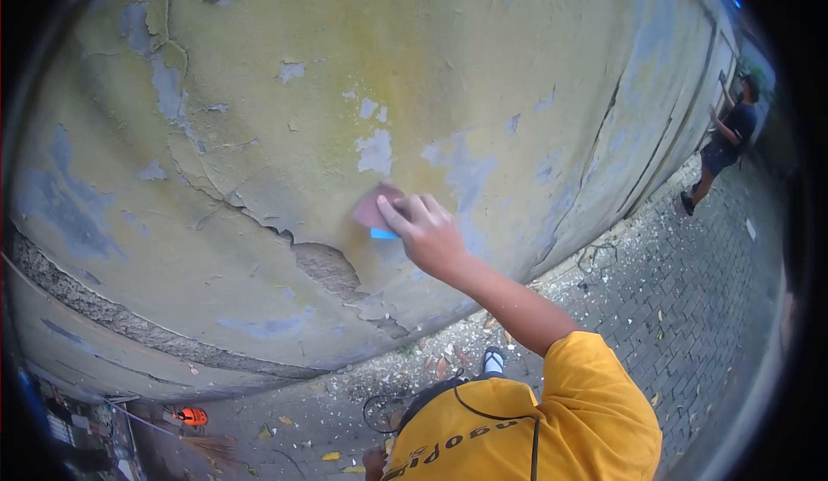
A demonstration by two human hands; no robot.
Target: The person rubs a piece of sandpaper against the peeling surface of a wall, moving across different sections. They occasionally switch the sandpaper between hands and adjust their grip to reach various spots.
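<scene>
My right hand point(431, 235) is closed on a piece of pinkish-brown sandpaper point(371, 212), with the thumb pressed along it. A bright blue edge shows under the sheet. The sandpaper lies against an old yellowish wall point(285, 153), just below a bare pale patch point(374, 151) where the paint has come off. Low at the frame's bottom, beside the yellow shirt, a small part of my left hand point(373, 462) shows. Its fingers cannot be made out.
Cracks and a broken plaster hollow point(326, 270) run across the wall. Paint flakes and leaves litter the paving point(642, 343). At lower left are an orange object point(191, 416) and a broom point(211, 448). Far right, another person point(733, 128) stands with hands raised to the wall.
</scene>
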